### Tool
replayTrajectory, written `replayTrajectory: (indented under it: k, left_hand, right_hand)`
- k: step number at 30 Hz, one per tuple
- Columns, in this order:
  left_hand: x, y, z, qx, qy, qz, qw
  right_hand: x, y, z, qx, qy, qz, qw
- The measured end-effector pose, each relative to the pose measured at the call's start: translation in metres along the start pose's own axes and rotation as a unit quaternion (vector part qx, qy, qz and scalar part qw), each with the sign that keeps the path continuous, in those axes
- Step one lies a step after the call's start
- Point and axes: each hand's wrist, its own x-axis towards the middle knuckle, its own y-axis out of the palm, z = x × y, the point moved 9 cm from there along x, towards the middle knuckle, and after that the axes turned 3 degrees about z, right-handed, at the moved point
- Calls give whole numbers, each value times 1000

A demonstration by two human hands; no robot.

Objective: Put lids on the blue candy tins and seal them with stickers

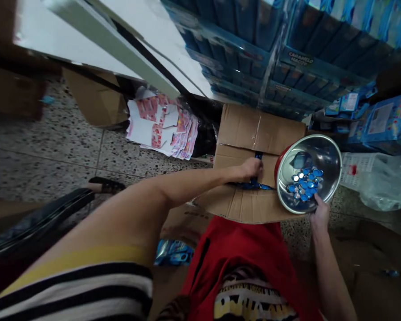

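Metal gleamed inside the round bowl point(330, 156), right of centre in the frame, where blue and silver discs point(305, 185) lay heaped. The right hand point(321, 216) gripped its lower rim — thumb over the edge, just beside the discs — while the left hand point(252, 169) was well apart from them, left of the bowl. Its fingers were curled at the opening of a cardboard box point(242, 205) near frame centre, by something dark blue; whether they had hold of it, I couldn't tell. Printed sheets point(163, 127) lay piled left of the box, and blue packages point(300, 58) filled the upper right.
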Motion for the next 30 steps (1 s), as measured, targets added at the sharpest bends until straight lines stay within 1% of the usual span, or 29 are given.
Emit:
replayTrajectory:
  k: [2, 3, 4, 5, 6, 7, 8, 9, 11, 12, 13, 14, 15, 16, 17, 18, 19, 20, 21, 22, 23, 24, 25, 26, 27, 28, 29, 30]
  left_hand:
    - [13, 0, 7, -76, -29, -7, 997]
    - [15, -1, 9, -150, -36, -22, 988]
    - [17, -4, 10, -240, -37, -49, 969]
    - [16, -8, 10, -330, -32, -81, 940]
    - [15, -13, 10, -405, -20, -113, 907]
    - [12, -18, 8, -451, -6, -136, 882]
    - [9, -24, 7, -461, 5, -145, 876]
    - [3, -30, 7, -448, 4, -142, 883]
    - [-15, -47, 14, -400, -34, -113, 909]
    - [-29, -60, 21, -371, -66, -100, 921]
    - [-45, -77, 28, -348, -94, -92, 928]
    - [-63, -101, 34, -337, -107, -118, 928]
    - [-80, -126, 34, -324, -99, -148, 929]
    - [-94, -152, 30, -306, -80, -187, 930]
    - [-105, -175, 21, -285, -56, -221, 931]
    - [-110, -190, 11, -258, -41, -235, 936]
    - [-109, -196, -4, -221, -21, -225, 949]
    - [-102, -197, -20, -174, -5, -208, 962]
    - [-90, -191, -34, -121, 4, -173, 978]
    - [-75, -179, -45, -63, 8, -124, 990]
    - [-60, -164, -52, -3, 8, -73, 997]
    - [-45, -149, -56, 52, 10, -26, 998]
    - [-31, -136, -56, 99, 11, 10, 995]
    - [-19, -128, -54, 136, 14, 30, 990]
    - [-9, -123, -51, 163, 17, 31, 986]
    - [-1, -122, -49, 177, 19, 21, 984]
    - [6, -122, -48, 179, 18, 8, 984]
    - [12, -122, -48, 172, 15, -6, 985]
  right_hand:
    - [-3, -18, -2, 12, -6, -33, 999]
    - [-2, -26, 0, 17, -12, -49, 999]
    - [0, -34, 3, 16, -18, -62, 998]
    - [3, -39, 9, 6, -25, -67, 997]
    - [7, -42, 18, -13, -35, -59, 998]
    - [12, -40, 29, -42, -50, -37, 997]
    - [18, -35, 42, -80, -70, -5, 994]
    - [23, -25, 55, -127, -91, 37, 987]
    - [28, 8, 75, -235, -128, 127, 955]
    - [27, 30, 80, -287, -140, 171, 932]
    - [25, 57, 81, -333, -149, 217, 905]
    - [19, 88, 78, -370, -154, 266, 877]
    - [11, 122, 71, -397, -161, 321, 845]
    - [3, 157, 61, -417, -162, 369, 815]
    - [-5, 191, 45, -434, -145, 425, 781]
    - [-15, 223, 28, -440, -119, 486, 746]
    - [-22, 249, 13, -431, -100, 535, 720]
    - [-24, 269, 4, -423, -93, 559, 707]
    - [-24, 280, -4, -415, -79, 577, 699]
    - [-21, 282, -11, -407, -54, 583, 701]
    - [-13, 275, -16, -400, -18, 573, 715]
    - [-4, 260, -20, -387, 28, 549, 740]
    - [6, 240, -22, -367, 77, 512, 773]
    - [16, 217, -22, -339, 122, 466, 808]
    - [23, 196, -23, -305, 161, 421, 839]
    - [26, 180, -24, -265, 193, 385, 863]
    - [27, 170, -26, -222, 218, 359, 880]
    - [26, 166, -29, -180, 237, 338, 893]
